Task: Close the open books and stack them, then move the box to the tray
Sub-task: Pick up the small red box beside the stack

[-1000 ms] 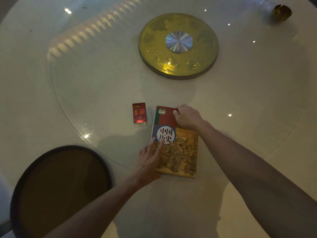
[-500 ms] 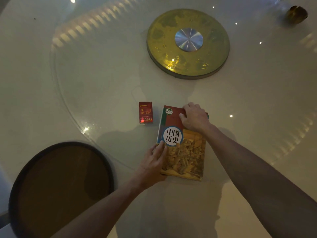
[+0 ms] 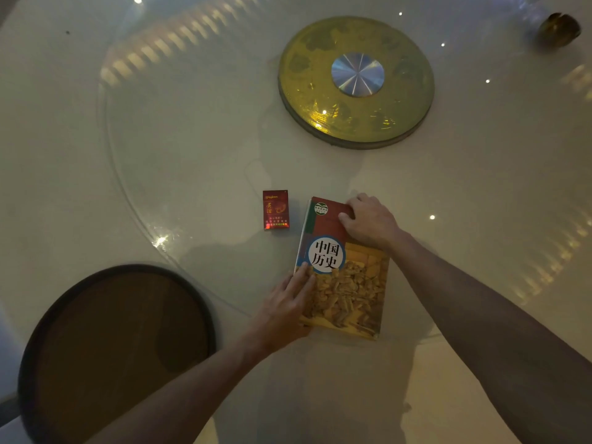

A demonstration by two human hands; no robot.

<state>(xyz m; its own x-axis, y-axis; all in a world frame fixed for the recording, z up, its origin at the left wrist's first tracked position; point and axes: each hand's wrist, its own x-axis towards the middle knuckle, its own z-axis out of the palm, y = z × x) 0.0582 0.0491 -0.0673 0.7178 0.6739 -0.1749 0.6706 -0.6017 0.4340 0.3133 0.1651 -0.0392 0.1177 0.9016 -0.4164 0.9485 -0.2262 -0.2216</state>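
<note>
Tray (image 3: 48, 331) cut off at left and bottom edges

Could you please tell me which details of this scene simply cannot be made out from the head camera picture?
- How many books are stacked: head view, top cover hides what lies beneath.
- Right hand fingers: curl over the book's far edge, tips hidden.
- Small print on the red box: too small, dim.
- Tray: cut off by the bottom-left edge.
- Golden object top right: too dark to identify.
</note>
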